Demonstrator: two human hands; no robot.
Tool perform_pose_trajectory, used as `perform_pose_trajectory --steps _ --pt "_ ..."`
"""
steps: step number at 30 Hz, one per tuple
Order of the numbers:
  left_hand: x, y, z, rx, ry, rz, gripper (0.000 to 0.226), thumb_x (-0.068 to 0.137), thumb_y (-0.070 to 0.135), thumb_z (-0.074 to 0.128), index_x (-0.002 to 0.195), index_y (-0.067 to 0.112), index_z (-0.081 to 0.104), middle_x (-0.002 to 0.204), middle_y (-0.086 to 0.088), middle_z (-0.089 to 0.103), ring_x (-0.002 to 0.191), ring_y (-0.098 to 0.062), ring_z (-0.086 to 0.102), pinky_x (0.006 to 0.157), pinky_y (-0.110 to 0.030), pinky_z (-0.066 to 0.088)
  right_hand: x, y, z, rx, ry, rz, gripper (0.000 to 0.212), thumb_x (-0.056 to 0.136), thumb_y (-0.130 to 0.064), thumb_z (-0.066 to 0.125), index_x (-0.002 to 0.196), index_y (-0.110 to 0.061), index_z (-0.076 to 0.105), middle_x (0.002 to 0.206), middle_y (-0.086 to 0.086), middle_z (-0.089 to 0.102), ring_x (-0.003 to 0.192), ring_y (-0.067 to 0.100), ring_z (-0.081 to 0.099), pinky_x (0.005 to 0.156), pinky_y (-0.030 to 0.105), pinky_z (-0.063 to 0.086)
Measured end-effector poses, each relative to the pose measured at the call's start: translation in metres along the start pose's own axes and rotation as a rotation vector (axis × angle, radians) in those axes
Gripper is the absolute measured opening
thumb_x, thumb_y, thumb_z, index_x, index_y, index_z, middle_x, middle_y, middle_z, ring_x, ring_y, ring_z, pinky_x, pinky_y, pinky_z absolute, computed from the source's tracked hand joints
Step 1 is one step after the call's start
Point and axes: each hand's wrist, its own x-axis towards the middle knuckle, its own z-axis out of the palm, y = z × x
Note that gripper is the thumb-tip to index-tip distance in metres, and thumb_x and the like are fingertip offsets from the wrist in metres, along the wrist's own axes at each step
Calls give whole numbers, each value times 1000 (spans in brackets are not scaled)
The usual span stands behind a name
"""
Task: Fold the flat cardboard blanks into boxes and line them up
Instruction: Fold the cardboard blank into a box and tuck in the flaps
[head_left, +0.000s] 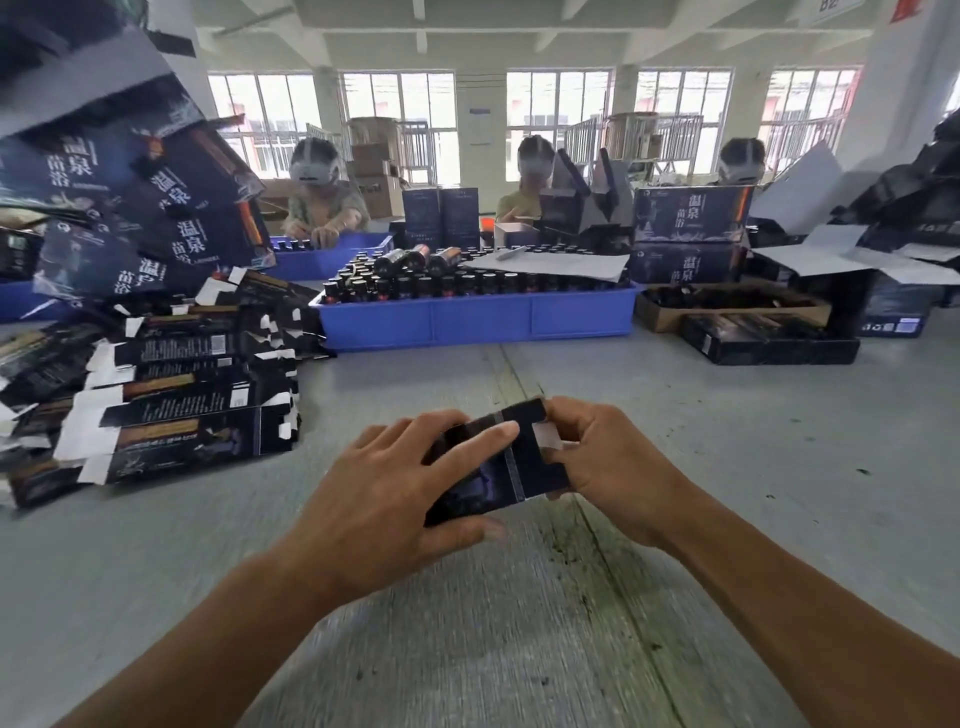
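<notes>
Far left, a heap of folded dark boxes (130, 208) printed with pale characters leans high over the grey tabletop (727, 415); below it a loose spread of flat cardboard blanks (176, 410), dark with white tabs, lies fanned towards the middle; just right of that pile sits a long blue tray (478, 317) packed with small dark bottles (415, 283), a sheet of grey card lying over its right end. In front, low and central, the left hand (384, 493) grips a partly folded dark box (498, 457) held just above the tabletop, fingers laid across its top face and thumb curled under the near edge; the right hand (608, 462) pinches the box's right end, fingers bent around a pale flap there; the box is motion-blurred, so I cannot tell how far it is formed. Beyond the tray three people sit at the far side; to the right stand stacked dark cartons (691, 234) and an open brown carton (727, 306) beside a flat black one.
</notes>
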Motion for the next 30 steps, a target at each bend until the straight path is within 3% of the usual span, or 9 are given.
perform_pose_trajectory --steps 4,8,11,15,19,23,26,30 --pt "0 -2 0 -16 15 -23 66 97 64 39 156 40 22 138 -9 48 116 -27 57 97 -47 51 -1 -2 5 -105 53 -87 35 89 -1 70 109 -30 72 91 -13 75 68 0 64 55 18 48" --pt "0 -3 -1 -49 8 -56 61 98 60 42 154 41 27 143 -11 44 119 -29 55 98 -50 50 -3 -5 10 -109 83 -182 47 86 3 70 107 -39 70 91 -23 73 72 -5 66 56 9 47" --pt "0 -2 -2 -85 18 -86 61 96 57 46 152 42 29 146 -8 40 124 -28 52 100 -51 49 -2 -6 12 -107 134 -198 50 90 -1 68 106 -49 67 93 -18 76 71 3 69 55 15 49" --pt "0 -1 -2 -77 62 -74 63 90 44 64 147 37 37 147 -12 44 126 -33 53 102 -51 47 -2 -4 13 -62 178 -199 34 92 -9 70 115 -34 70 94 -6 77 80 16 73 63 28 59" --pt "0 -1 -2 -76 85 -60 74 78 31 83 141 32 44 148 -14 46 124 -34 55 100 -49 46 -5 -5 15 -24 177 -224 33 91 -6 70 113 -32 70 94 -7 76 84 11 73 63 20 54" --pt "0 1 -2 -87 101 -40 70 76 28 84 136 27 48 151 -12 45 123 -34 57 97 -46 48 -6 -4 19 -147 275 -218 33 90 -16 74 109 -37 56 93 -9 74 77 4 70 59 15 51" --pt "0 1 -2 -75 113 -48 65 76 30 79 133 26 48 147 -12 48 118 -35 60 90 -45 53 -9 -3 22 -249 307 -249 41 92 -21 72 119 -41 48 92 -12 72 77 1 68 61 16 53" --pt "-1 2 -1 -53 132 -65 62 78 33 76 133 25 48 143 -13 49 113 -35 62 84 -45 56 -11 -6 24 -382 273 -329 38 94 -21 68 124 -42 60 97 -26 65 80 -4 64 66 12 51"
